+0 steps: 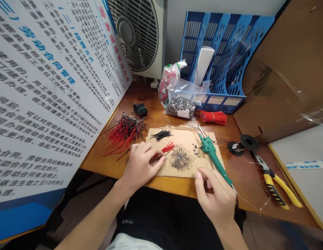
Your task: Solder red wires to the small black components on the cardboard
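Observation:
My left hand (142,163) rests on the near left part of a cardboard sheet (182,133). Its thumb and index finger are closed on what looks like a red wire, with a small dark tip at the fingertips. Loose red wires (168,147) lie just beyond those fingers, and a bunch of black wires (161,134) sits farther back. My right hand (216,194) hovers at the sheet's near right edge, fingertips pinched; whatever they hold is too small to make out. Beside it lies a green soldering iron (213,154) with a two-pronged tip. Dark specks and small metal bits dot the cardboard.
A pile of red and black wires (126,130) and a black bundle (140,109) lie left. Behind are a bag of metal parts (180,106), a red wire bundle (213,117) and a blue file rack (216,99). A solder spool (242,144) and pliers (272,180) lie right.

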The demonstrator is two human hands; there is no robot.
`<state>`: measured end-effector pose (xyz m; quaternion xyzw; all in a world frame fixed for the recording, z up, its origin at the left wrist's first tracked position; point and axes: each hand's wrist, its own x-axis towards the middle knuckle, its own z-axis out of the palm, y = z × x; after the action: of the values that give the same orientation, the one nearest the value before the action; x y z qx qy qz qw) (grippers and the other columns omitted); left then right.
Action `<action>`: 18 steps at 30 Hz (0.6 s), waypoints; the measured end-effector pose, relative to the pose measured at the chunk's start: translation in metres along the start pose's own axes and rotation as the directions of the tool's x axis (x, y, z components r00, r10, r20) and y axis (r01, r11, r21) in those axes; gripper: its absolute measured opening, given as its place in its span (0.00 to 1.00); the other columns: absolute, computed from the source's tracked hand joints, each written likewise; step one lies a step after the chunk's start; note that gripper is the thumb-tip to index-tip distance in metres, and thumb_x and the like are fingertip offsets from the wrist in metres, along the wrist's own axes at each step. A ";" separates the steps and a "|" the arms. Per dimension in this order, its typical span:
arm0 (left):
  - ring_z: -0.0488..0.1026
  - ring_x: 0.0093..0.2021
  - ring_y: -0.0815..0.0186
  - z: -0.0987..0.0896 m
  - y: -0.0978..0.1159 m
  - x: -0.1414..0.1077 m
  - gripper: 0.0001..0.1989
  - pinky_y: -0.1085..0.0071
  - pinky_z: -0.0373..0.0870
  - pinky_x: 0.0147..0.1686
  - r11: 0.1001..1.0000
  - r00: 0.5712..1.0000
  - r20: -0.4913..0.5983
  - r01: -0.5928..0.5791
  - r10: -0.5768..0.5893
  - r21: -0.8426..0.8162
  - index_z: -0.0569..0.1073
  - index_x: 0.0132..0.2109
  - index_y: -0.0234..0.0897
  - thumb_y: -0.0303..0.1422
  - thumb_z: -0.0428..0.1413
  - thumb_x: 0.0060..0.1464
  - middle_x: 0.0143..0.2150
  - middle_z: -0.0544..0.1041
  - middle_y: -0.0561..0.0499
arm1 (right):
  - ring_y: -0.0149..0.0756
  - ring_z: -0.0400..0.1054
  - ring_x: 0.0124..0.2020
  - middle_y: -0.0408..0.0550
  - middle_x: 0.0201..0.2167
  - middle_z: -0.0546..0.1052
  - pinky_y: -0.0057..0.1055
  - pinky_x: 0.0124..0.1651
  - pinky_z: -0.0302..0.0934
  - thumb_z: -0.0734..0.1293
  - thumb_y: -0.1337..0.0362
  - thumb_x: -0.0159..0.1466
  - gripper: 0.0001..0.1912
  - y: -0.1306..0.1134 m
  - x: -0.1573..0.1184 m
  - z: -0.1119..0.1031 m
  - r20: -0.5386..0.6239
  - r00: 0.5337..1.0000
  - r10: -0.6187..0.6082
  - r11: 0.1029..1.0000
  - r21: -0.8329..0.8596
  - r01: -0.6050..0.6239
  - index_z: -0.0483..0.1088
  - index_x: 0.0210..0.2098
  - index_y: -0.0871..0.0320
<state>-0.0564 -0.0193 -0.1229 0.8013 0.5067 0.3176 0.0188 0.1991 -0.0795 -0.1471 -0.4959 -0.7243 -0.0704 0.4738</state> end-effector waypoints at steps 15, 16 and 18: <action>0.72 0.38 0.62 -0.001 -0.001 0.002 0.06 0.60 0.58 0.48 0.997 0.996 0.033 -0.076 0.077 -0.021 0.82 0.41 0.39 0.29 0.62 0.71 0.36 0.78 0.53 | 0.28 0.63 0.26 0.41 0.29 0.73 0.27 0.36 0.64 0.70 0.73 0.75 0.06 0.001 -0.001 0.003 -0.008 1.000 0.011 1.000 -0.002 -0.011 0.76 0.49 0.58; 0.72 0.39 0.62 -0.001 -0.002 0.001 0.06 0.61 0.58 0.48 0.997 0.996 0.044 -0.073 0.074 -0.023 0.81 0.42 0.39 0.29 0.62 0.71 0.36 0.78 0.53 | 0.28 0.64 0.26 0.42 0.29 0.73 0.27 0.37 0.65 0.70 0.73 0.75 0.06 0.001 -0.001 0.003 -0.006 1.000 0.009 1.000 -0.001 -0.009 0.76 0.49 0.58; 0.73 0.40 0.62 -0.001 -0.003 0.001 0.06 0.61 0.58 0.48 0.997 0.995 0.064 -0.071 0.072 -0.025 0.81 0.42 0.39 0.29 0.62 0.72 0.37 0.79 0.54 | 0.29 0.66 0.27 0.42 0.30 0.74 0.28 0.38 0.66 0.70 0.73 0.75 0.06 0.002 0.000 0.003 -0.004 1.000 0.003 1.000 0.003 -0.003 0.76 0.49 0.58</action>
<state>-0.0587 -0.0172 -0.1228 0.8284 0.4732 0.2978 0.0329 0.1986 -0.0770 -0.1497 -0.4961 -0.7229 -0.0698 0.4759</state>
